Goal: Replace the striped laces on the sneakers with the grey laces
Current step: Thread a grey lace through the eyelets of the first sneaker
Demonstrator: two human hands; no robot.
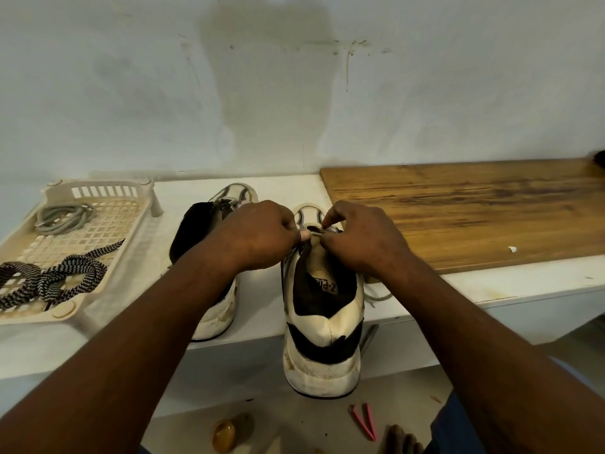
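Two white-and-black sneakers stand on a white shelf, heels toward me. The right sneaker [322, 322] overhangs the shelf's front edge. My left hand [262, 234] and my right hand [357, 240] meet over its tongue, both pinching a grey lace [315, 233] at the eyelets. A loose end of that lace [376, 294] trails off the shoe's right side. The left sneaker [209, 257] sits behind my left forearm, partly hidden. In a cream basket [108, 276] at the left lie a coiled grey lace [62, 216] and black-and-white striped laces [52, 276].
A wooden board [474, 211] lies on the white shelf [491, 290] to the right of the shoes. A wall rises right behind the shelf. Below, on the floor, are pink tweezers [365, 421] and a brownish object [224, 434].
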